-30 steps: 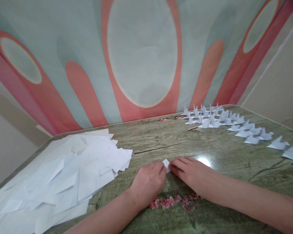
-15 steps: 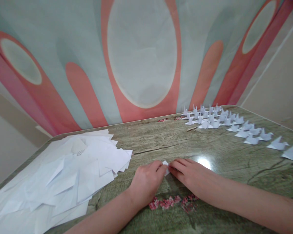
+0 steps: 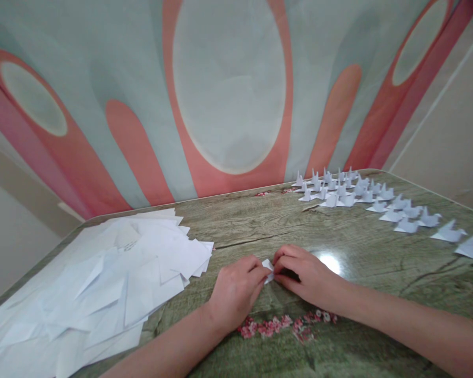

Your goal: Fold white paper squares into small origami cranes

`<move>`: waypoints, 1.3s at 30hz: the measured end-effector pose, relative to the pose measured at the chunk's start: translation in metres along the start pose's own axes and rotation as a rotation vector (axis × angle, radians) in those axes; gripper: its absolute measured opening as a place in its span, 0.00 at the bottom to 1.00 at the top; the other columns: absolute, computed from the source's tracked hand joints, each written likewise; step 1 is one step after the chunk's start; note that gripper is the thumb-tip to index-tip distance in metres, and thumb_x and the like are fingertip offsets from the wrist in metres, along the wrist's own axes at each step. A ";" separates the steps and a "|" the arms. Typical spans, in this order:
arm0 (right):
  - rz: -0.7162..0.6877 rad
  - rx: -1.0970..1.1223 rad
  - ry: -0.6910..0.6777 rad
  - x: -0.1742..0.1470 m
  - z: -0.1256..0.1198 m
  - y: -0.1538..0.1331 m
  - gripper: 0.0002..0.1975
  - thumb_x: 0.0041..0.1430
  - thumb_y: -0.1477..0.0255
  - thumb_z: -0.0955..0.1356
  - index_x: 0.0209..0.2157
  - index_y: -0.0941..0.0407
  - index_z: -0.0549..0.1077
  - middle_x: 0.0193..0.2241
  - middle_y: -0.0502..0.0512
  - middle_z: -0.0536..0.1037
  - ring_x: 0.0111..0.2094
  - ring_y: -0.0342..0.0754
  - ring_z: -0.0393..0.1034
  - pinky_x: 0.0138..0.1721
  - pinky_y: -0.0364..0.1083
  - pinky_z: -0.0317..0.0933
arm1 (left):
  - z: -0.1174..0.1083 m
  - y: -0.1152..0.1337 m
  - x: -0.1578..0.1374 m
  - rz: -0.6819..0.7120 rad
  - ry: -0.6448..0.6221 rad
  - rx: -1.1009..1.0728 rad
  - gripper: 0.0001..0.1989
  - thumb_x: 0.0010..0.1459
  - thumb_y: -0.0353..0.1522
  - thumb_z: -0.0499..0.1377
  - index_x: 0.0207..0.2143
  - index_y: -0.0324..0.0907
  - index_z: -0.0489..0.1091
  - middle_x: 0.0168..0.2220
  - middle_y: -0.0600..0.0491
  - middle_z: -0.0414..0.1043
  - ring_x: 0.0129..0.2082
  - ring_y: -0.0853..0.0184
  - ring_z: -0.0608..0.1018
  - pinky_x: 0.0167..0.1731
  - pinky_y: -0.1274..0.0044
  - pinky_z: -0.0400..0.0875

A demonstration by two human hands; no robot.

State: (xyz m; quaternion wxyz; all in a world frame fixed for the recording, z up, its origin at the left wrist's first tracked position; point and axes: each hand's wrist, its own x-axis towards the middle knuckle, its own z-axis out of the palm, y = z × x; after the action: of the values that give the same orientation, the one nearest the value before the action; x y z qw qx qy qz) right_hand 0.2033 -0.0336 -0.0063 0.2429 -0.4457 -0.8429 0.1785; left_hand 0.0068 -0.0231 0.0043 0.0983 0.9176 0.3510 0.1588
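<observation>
We see the folded paper piece [image 3: 267,269] between the fingers: the left hand [image 3: 236,287] and right hand [image 3: 311,275] each pinch one side, presumably to steady it. Left of the fingers lie paper sheets [image 3: 102,286]; beyond, rightward, stand origami birds [image 3: 407,225], apparently spaced clear. Compared with the earlier frame, the right fingers arch higher, baring more printed blossoms [image 3: 274,326] below.

The left hand [image 3: 235,287] and the right hand [image 3: 315,277] are bare. The left forearm [image 3: 177,338] is uncovered as far as the bottom edge of the view, the right forearm [image 3: 402,315] as far as the right edge. Both forearms are slim and smooth in outline, narrowing toward the hand (finer detail is too blurred to make out). The fingers [image 3: 289,251] are slender, the backs of the hands gently rounded.
</observation>
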 end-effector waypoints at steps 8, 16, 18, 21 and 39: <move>0.000 0.144 0.023 0.004 0.001 0.006 0.04 0.52 0.80 0.66 0.28 0.57 0.70 0.32 0.52 0.69 0.37 0.46 0.64 0.39 0.47 0.59 | -0.001 0.000 0.003 -0.121 0.037 -0.188 0.06 0.56 0.29 0.55 0.36 0.43 0.70 0.33 0.54 0.70 0.34 0.69 0.72 0.36 0.78 0.67; 0.043 0.242 0.025 0.005 0.004 0.008 0.04 0.51 0.80 0.67 0.28 0.57 0.71 0.33 0.51 0.69 0.38 0.45 0.64 0.40 0.46 0.59 | -0.002 -0.001 0.005 -0.141 0.006 -0.194 0.03 0.53 0.28 0.56 0.30 0.42 0.70 0.31 0.54 0.70 0.34 0.68 0.71 0.36 0.77 0.65; 0.051 0.246 0.021 0.005 0.004 0.008 0.04 0.51 0.79 0.67 0.28 0.57 0.71 0.33 0.52 0.69 0.38 0.46 0.64 0.41 0.47 0.58 | -0.003 -0.001 0.006 -0.139 -0.004 -0.187 0.03 0.53 0.28 0.57 0.30 0.42 0.70 0.31 0.54 0.70 0.34 0.68 0.71 0.36 0.77 0.65; 0.085 0.233 0.017 0.005 0.003 0.006 0.04 0.52 0.79 0.67 0.27 0.56 0.72 0.33 0.52 0.69 0.38 0.46 0.64 0.42 0.48 0.57 | -0.004 -0.001 0.006 -0.143 -0.009 -0.186 0.03 0.53 0.29 0.57 0.29 0.41 0.70 0.31 0.53 0.69 0.35 0.67 0.71 0.36 0.76 0.65; 0.098 0.174 -0.014 0.006 0.002 0.009 0.03 0.51 0.78 0.67 0.26 0.57 0.71 0.38 0.54 0.68 0.44 0.49 0.61 0.46 0.51 0.55 | -0.012 0.002 0.010 -0.161 -0.047 -0.206 0.05 0.53 0.28 0.55 0.26 0.40 0.70 0.28 0.53 0.68 0.33 0.67 0.70 0.35 0.77 0.65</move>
State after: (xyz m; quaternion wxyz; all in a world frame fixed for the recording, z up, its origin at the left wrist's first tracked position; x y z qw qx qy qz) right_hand 0.2055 -0.0234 -0.0110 0.2658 -0.4622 -0.8032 0.2656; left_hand 0.0104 -0.0169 0.0180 0.2126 0.8750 0.4028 0.1640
